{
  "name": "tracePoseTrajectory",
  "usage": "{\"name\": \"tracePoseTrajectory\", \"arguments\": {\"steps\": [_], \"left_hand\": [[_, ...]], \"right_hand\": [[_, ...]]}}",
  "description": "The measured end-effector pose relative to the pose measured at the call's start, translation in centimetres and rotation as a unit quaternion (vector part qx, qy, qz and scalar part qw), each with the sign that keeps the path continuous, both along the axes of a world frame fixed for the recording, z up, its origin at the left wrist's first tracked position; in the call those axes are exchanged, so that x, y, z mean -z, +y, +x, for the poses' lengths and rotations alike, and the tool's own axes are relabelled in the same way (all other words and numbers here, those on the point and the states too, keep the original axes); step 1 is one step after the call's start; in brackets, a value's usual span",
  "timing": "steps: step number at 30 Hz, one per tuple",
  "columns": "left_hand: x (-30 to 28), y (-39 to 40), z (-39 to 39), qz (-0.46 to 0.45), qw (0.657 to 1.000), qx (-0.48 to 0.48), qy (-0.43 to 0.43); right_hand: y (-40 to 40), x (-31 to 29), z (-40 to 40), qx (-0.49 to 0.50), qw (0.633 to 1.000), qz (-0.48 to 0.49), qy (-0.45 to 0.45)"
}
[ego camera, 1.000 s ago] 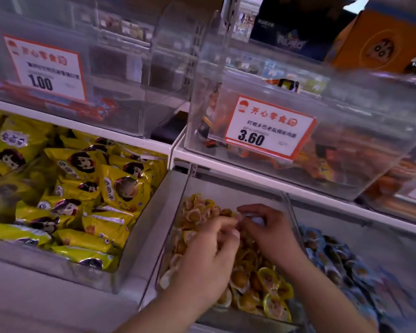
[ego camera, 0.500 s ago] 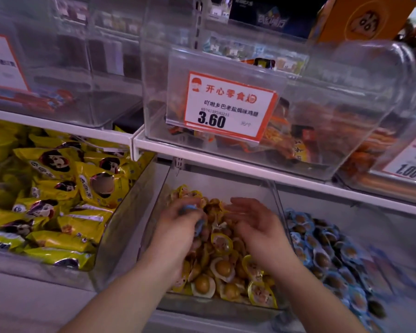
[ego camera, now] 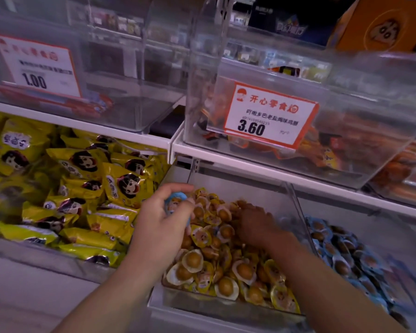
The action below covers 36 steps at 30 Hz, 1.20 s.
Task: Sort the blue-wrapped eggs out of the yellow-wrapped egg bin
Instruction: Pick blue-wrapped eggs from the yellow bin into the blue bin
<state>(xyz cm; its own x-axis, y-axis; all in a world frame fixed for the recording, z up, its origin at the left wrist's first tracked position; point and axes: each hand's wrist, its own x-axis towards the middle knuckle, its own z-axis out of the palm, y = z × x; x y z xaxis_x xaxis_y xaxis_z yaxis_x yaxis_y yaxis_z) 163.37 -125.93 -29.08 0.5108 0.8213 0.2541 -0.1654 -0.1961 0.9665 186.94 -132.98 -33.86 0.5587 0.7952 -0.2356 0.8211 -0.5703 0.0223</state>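
A clear bin (ego camera: 296, 205) on the lower shelf holds a heap of yellow-wrapped eggs (ego camera: 223, 267). My left hand (ego camera: 159, 229) hovers over the bin's left side, its fingers closed around a blue-wrapped egg (ego camera: 177, 203) lifted clear of the heap. My right hand (ego camera: 257, 224) lies palm down on the eggs at the back of the bin, blurred; whether it holds anything is hidden. The neighbouring bin on the right is full of blue-wrapped eggs (ego camera: 341, 253).
To the left, a bin holds yellow snack packets (ego camera: 82, 188). A white shelf edge (ego camera: 262, 162) runs just above the egg bins, carrying clear bins with price cards 1.00 (ego camera: 36, 66) and 3.60 (ego camera: 269, 116). An orange box (ego camera: 380, 25) stands top right.
My left hand has closed on a blue-wrapped egg and raised it out of the heap. My right hand has shifted toward the back right of the bin.
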Motion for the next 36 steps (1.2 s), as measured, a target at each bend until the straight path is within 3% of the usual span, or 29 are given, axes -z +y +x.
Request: {"name": "tracePoseTrajectory", "arguments": {"steps": [3, 7, 12, 16, 21, 27, 31, 33, 36], "left_hand": [[0.1, -0.2, -0.1, 0.015, 1.000, 0.013, 0.018], [0.1, -0.7, 0.2, 0.033, 0.999, 0.020, 0.025], [0.2, -0.7, 0.4, 0.050, 0.998, 0.009, 0.042], [0.1, -0.9, 0.4, 0.049, 0.998, 0.006, 0.046], [0.3, -1.0, 0.5, 0.069, 0.997, -0.007, 0.047], [0.7, -1.0, 0.9, 0.087, 0.995, -0.003, 0.054], [0.8, -1.1, 1.1, 0.090, 0.995, -0.007, 0.052], [0.9, -1.1, 1.1, 0.088, 0.995, -0.004, 0.054], [0.8, -1.1, 1.1, 0.088, 0.995, -0.006, 0.054]], "right_hand": [[0.3, 0.0, -0.3, -0.032, 0.999, 0.006, -0.032], [0.6, -0.3, -2.2, -0.064, 0.992, 0.100, -0.030], [1.9, 0.1, -3.1, -0.062, 0.986, 0.066, 0.140], [1.8, 0.2, -1.9, -0.059, 0.961, 0.109, 0.248], [1.1, 0.0, -0.9, -0.016, 0.967, 0.080, 0.242], [2.5, 0.2, -2.0, -0.053, 0.983, -0.003, 0.176], [2.9, 1.9, -2.6, -0.027, 0.988, 0.096, 0.119], [2.6, 1.9, -2.4, 0.016, 0.967, 0.166, 0.191], [1.9, 0.4, -2.1, 0.098, 0.895, 0.273, 0.338]]}}
